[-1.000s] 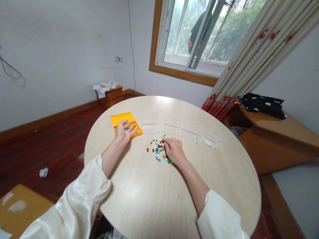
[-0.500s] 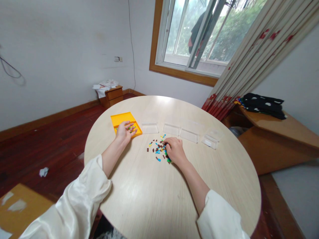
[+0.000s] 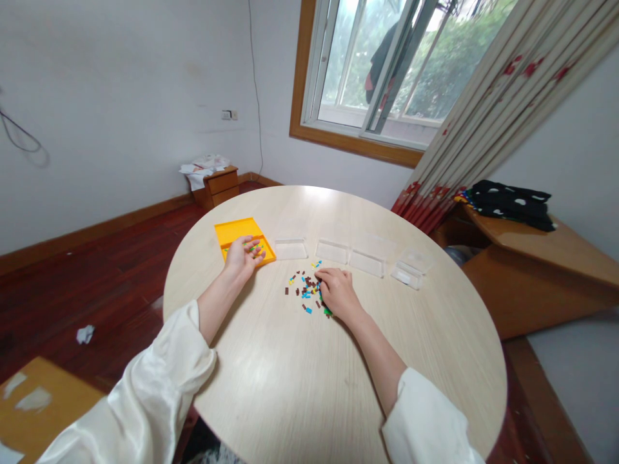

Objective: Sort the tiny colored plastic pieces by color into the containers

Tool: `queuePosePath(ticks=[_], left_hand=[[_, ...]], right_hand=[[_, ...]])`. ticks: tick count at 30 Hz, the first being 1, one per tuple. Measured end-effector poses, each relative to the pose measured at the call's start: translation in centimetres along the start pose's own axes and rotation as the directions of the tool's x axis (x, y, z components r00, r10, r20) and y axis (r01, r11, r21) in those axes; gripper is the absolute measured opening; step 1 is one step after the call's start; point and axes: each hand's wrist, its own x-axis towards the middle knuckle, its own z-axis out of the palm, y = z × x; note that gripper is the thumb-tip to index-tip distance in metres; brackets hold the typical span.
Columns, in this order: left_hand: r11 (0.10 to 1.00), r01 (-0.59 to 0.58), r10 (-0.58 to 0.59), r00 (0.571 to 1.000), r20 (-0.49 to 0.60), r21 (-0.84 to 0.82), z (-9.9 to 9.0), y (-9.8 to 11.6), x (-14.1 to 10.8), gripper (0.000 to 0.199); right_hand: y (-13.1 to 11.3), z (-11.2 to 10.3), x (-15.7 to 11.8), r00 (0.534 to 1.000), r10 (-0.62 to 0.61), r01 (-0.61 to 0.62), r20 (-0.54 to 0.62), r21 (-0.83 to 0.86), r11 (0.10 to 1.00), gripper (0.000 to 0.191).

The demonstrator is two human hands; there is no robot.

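Small toy bricks (image 3: 308, 284) in brown, blue, yellow and green lie in a loose heap on the round wooden table (image 3: 300, 386). My right hand (image 3: 341, 293) rests over the heap's right side, fingertips brought together at the bricks; whatever is between them is too small to make out. An orange box (image 3: 238, 228) lies open at the left, with a few green and yellow bits inside. In front of it my left hand (image 3: 240, 256) is turned partly palm up, its fingers apart, hiding much of the tray part.
Behind the heap, clear plastic boxes stand in a row: a left one (image 3: 291, 249), two middle ones (image 3: 331, 251) (image 3: 366, 262) and a right one (image 3: 407, 275). A wooden desk (image 3: 546, 258) with dark cloth is at the right. Paper (image 3: 85, 334) lies on the floor.
My right hand has shifted slightly over the bricks, its fingers drawn closer together near the heap's upper right. My left hand has stayed in place.
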Motion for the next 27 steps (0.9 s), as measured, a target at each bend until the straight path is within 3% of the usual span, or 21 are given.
queuePosePath(ticks=[11, 27], left_hand=[[1.000, 0.006, -0.006, 1.000, 0.018, -0.005, 0.0, 0.1, -0.1, 0.007], [1.000, 0.013, -0.013, 1.000, 0.022, -0.007, 0.0, 0.1, -0.3, 0.006]], right_hand=[[0.0, -0.8, 0.2, 0.996, 0.088, -0.087, 0.026, -0.051, 0.995, 0.018], [-0.3, -1.9, 0.1, 0.980, 0.174, -0.171, 0.096, -0.046, 0.984, 0.026]])
